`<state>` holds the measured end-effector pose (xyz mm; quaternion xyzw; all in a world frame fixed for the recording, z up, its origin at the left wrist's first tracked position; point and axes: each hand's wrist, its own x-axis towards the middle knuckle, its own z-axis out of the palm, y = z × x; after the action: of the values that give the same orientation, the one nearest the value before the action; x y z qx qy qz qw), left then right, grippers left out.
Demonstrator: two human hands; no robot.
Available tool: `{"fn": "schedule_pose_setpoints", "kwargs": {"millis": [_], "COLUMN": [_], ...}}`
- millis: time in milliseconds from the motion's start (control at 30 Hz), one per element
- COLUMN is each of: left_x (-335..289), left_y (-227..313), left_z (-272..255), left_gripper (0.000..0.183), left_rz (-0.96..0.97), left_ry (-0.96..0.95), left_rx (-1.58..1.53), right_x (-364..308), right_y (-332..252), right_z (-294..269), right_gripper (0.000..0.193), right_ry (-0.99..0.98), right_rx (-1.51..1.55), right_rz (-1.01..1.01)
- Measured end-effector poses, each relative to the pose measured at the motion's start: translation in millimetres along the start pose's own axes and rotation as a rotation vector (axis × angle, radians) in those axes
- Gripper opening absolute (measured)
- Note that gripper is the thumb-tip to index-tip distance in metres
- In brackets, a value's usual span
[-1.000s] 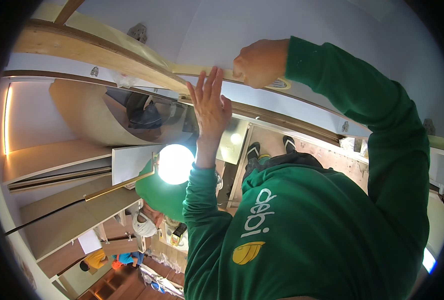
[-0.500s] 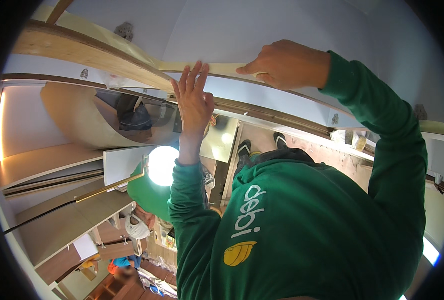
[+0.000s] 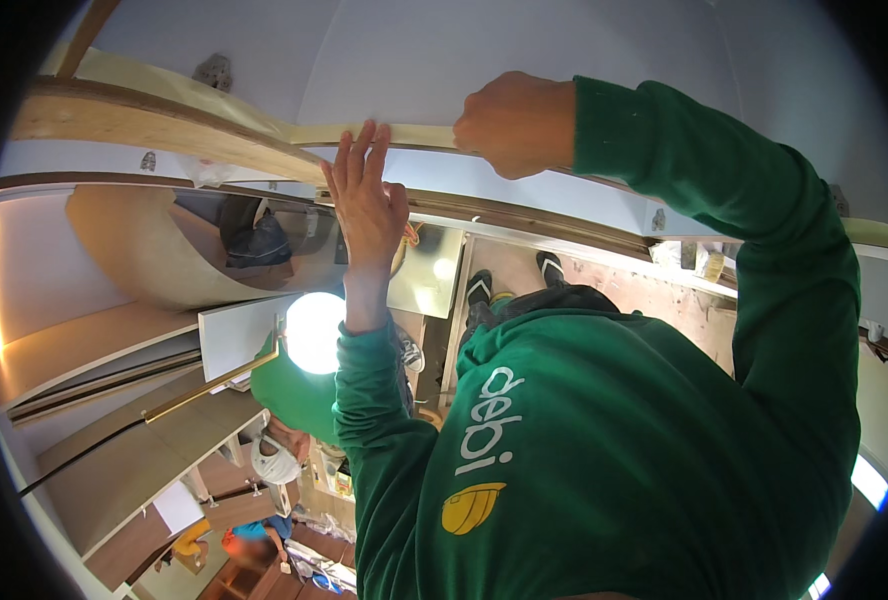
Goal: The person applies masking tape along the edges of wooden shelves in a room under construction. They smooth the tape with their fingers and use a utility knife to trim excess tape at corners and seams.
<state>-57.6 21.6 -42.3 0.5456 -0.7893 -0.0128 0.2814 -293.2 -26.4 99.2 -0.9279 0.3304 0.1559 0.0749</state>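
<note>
A pale yellow strip that looks like masking tape runs along the edge of a smooth light grey-blue panel. Fingers stretched upward, my left hand rests its fingertips on the strip, beside the end of a wooden board. Farther right along the same strip is my right hand, its fingers curled and pressed against the edge. The back of that hand hides its fingertips, so whatever they may hold cannot be seen.
Metal hinges sit on the panel. A glowing round lamp on a brass arm hangs by my left forearm. Below are a person in green with a white cap, another person's blue sleeve, and wooden cabinet panels.
My right hand has slid left along the strip toward my left hand, and its outstretched index finger is now curled out of sight. My left hand stays on the strip.
</note>
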Motion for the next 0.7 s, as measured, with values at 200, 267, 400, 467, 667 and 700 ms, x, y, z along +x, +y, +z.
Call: {"fn": "schedule_pose_setpoints", "kwargs": {"millis": [200, 267, 400, 467, 667, 700], "left_x": [-0.3, -1.1, -1.9, -1.3, -2.6, -2.8], "left_y": [3.9, 3.3, 3.1, 2.1, 2.5, 2.2], "left_z": [-2.3, -1.9, -2.2, -3.0, -3.8, -3.8], "left_gripper": [0.079, 0.079, 0.080, 0.080, 0.081, 0.081], "left_rz": [-0.015, -0.017, -0.019, -0.015, -0.015, -0.015], "left_ry": [0.001, -0.001, 0.000, -0.003, -0.006, -0.008], "left_rx": [-0.029, -0.027, -0.036, -0.035, -0.035, -0.034], "right_x": [-0.2, -0.1, 0.5, 1.9, 3.1, 3.7], "right_y": [-4.9, -5.7, -7.3, -6.7, -6.0, -5.5], "right_z": [-5.3, -4.7, -6.7, -7.1, -10.9, -10.6], "right_gripper": [0.014, 0.014, 0.015, 0.016, 0.021, 0.021], "right_ry": [-0.013, -0.005, -0.017, -0.017, -0.063, -0.067], "right_rx": [-0.007, 0.004, -0.002, 0.001, -0.007, -0.005], "right_rz": [0.014, 0.021, 0.021, 0.012, 0.030, 0.031]}}
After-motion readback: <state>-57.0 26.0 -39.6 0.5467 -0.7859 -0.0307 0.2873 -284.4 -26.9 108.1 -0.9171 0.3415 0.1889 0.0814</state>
